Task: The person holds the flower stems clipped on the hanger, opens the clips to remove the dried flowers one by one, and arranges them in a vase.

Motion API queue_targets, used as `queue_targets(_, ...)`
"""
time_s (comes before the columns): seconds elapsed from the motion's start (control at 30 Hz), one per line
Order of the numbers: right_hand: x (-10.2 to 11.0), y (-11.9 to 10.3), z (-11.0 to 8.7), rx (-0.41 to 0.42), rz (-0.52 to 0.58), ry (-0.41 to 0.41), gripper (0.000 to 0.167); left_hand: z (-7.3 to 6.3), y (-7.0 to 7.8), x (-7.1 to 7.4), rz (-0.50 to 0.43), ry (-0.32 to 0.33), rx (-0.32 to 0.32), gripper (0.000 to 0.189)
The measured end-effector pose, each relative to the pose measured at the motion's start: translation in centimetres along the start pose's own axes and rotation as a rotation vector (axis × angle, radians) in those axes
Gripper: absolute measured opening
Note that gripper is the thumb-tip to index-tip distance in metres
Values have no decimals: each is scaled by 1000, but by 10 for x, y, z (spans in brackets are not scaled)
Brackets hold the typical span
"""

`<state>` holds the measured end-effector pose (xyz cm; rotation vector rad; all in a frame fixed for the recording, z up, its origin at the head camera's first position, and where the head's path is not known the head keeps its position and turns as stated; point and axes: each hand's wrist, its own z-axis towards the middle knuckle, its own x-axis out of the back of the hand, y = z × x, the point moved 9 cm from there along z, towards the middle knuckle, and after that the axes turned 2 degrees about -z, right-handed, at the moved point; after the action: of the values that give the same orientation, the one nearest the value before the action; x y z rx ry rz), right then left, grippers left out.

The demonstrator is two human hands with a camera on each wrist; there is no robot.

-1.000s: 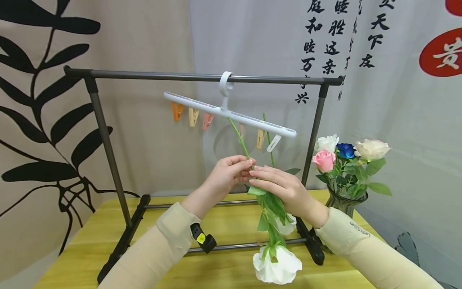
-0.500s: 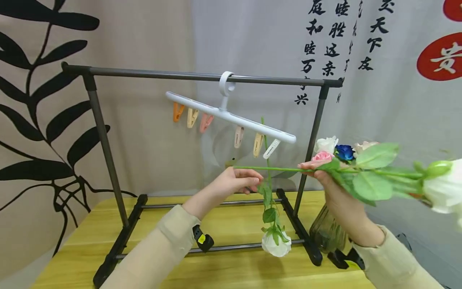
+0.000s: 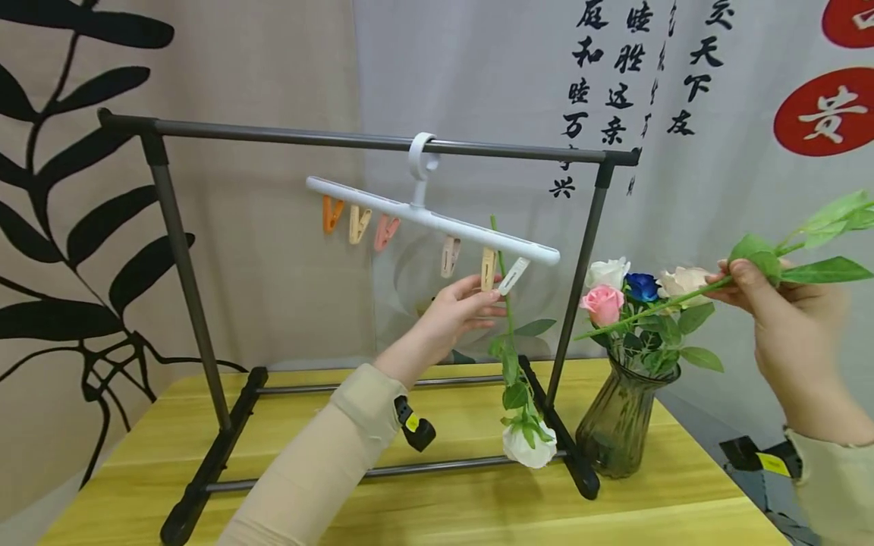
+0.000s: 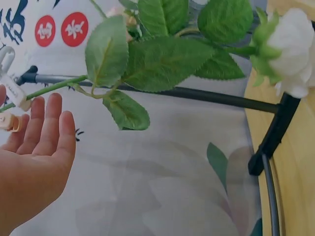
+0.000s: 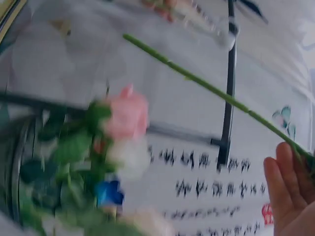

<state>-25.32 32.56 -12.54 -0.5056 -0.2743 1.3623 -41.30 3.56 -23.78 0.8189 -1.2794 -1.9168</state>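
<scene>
My right hand [image 3: 799, 326] pinches the green stem [image 3: 662, 303] of a rose between thumb and fingers at the right. Its bloom lies outside the head view; the bare stem end points left, across the vase flowers. A second white rose [image 3: 529, 442] hangs bloom down from a white clothespin [image 3: 514, 277] on the white hanger [image 3: 471, 227]. My left hand [image 3: 464, 311] is up at that rose's stem, fingers beside a yellow clothespin [image 3: 488, 269]. In the left wrist view its fingers [image 4: 49, 128] are loosely extended; the thumb is mostly out of view.
A dark metal rack [image 3: 307, 136] stands on the wooden table [image 3: 444, 508] and carries the tilted hanger. Orange [image 3: 332, 214], cream [image 3: 359, 224] and pink [image 3: 386, 231] clothespins hang on its left half. A glass vase [image 3: 617, 425] with several roses stands right of the rack.
The right hand has carried the stemmed white rose away from under the hanger to the far right. The left hand has released that stem and risen to the clothespins.
</scene>
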Motion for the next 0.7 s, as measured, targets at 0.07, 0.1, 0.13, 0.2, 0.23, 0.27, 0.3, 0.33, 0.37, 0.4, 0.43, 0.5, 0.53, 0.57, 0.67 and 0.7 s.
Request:
queue_targets(0.07, 13, 5, 5, -30, -124, 17, 27, 0, 1, -2, -15, 8, 2, 45)
queue_targets(0.1, 19, 8, 7, -45, -194, 33, 26, 0, 1, -3, -19, 7, 3, 45)
queue_targets(0.13, 25, 11, 8, -67, -277, 44, 25, -1, 1, -4, -19, 10, 5, 44)
queue_targets(0.2, 35, 16, 10, -97, -422, 48, 23, -2, 2, -5, -12, 7, 7, 42)
queue_targets(0.23, 40, 20, 9, -125, -505, 43, 22, -3, 2, -6, -10, 4, 6, 41)
queue_targets(0.27, 44, 24, 8, -140, -573, 34, 21, -3, 2, -6, -12, 2, 7, 40)
queue_targets(0.3, 46, 28, 7, -154, -605, 17, 21, -4, 2, -7, -11, 3, 7, 39)
queue_targets(0.33, 46, 32, 5, -160, -655, -2, 21, -4, 2, -6, -10, 7, 5, 39)
queue_targets(0.37, 45, 36, 3, -167, -678, -25, 20, -5, 2, -6, -11, 10, 3, 38)
queue_targets(0.4, 43, 41, 0, -164, -703, -59, 19, -5, 2, -5, -15, 17, 2, 38)
queue_targets(0.43, 41, 47, -3, -171, -725, -93, 19, -5, 2, -4, -19, 25, 0, 37)
queue_targets(0.5, 33, 58, -11, -161, -770, -178, 20, -5, 2, -3, -19, 42, -4, 37)
queue_targets(0.53, 29, 64, -16, -160, -793, -228, 19, -4, 2, -2, -19, 48, -9, 36)
queue_targets(0.57, 25, 71, -22, -164, -819, -283, 18, -4, 2, -2, -21, 54, -10, 35)
queue_targets(0.67, 13, 92, -40, -140, -887, -448, 13, -5, 3, -3, -19, 60, -20, 33)
queue_targets(0.7, 9, 99, -46, -127, -900, -500, 11, -5, 3, -3, -13, 61, -22, 33)
